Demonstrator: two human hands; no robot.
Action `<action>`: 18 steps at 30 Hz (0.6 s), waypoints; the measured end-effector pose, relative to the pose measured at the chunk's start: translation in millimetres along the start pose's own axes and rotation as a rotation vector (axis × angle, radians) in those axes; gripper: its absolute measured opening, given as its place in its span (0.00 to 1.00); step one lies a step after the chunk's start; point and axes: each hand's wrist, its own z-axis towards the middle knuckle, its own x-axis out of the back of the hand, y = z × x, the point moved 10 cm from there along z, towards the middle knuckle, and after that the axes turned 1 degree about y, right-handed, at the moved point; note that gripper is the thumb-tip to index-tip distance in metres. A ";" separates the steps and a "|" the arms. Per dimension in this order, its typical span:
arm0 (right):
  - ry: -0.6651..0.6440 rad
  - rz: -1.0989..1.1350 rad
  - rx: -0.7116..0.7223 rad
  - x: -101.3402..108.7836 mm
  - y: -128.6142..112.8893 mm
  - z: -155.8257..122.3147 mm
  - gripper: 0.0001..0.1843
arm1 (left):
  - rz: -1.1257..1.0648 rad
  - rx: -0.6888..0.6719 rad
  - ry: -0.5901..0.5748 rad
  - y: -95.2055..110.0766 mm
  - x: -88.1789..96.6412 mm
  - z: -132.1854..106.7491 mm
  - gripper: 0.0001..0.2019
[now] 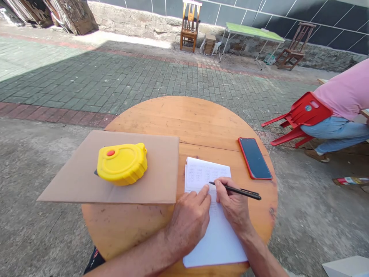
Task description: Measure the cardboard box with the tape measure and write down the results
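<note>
In the head view, my right hand (233,204) grips a black pen (245,192). The pen's tip is at the white paper (215,238), just below rows of small handwriting near its top. My left hand (192,217) lies on the paper's left edge with nothing in it. Its index finger stretches towards the pen tip and its other fingers bend loosely. Left of the paper, a yellow tape measure (122,163) with a red button lies on a flat piece of brown cardboard (161,169).
The round wooden table (187,115) carries a red-edged phone (255,157) at the right. The cardboard overhangs the table's left edge. A person in a pink shirt (346,88) sits on a red plastic chair (308,109) at the right. Beyond stand a green folding table (253,31) and wooden chairs.
</note>
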 end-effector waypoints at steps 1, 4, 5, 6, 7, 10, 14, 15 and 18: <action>0.007 0.007 -0.001 0.7 0.6 -0.3 0.12 | 0.003 -0.001 -0.001 0.2 0.1 0.2 0.12; 0.014 0.018 -0.004 1.4 1.8 -0.8 0.12 | 0.010 0.001 -0.001 0.2 0.6 1.1 0.11; 0.015 0.019 -0.003 1.6 1.8 -0.9 0.12 | 0.009 0.001 -0.001 0.3 0.7 1.4 0.11; 0.017 0.017 -0.002 1.9 1.6 -0.9 0.12 | 0.009 0.001 0.001 0.3 0.9 1.8 0.11; 0.018 0.014 0.000 2.1 1.4 -0.8 0.12 | 0.009 0.000 0.004 0.3 1.1 2.0 0.11; 0.019 -0.004 0.003 2.2 0.9 -0.4 0.12 | 0.015 -0.001 0.015 0.3 1.9 2.2 0.11; 0.011 -0.015 0.002 0.7 1.0 0.5 0.12 | 0.017 0.002 0.016 0.2 2.3 1.1 0.11; 0.008 -0.014 0.001 0.3 1.3 0.6 0.12 | 0.016 0.001 0.015 0.3 2.5 0.8 0.11; -0.011 -0.004 -0.004 -1.4 2.6 0.3 0.12 | 0.014 0.001 0.013 0.2 2.4 0.5 0.12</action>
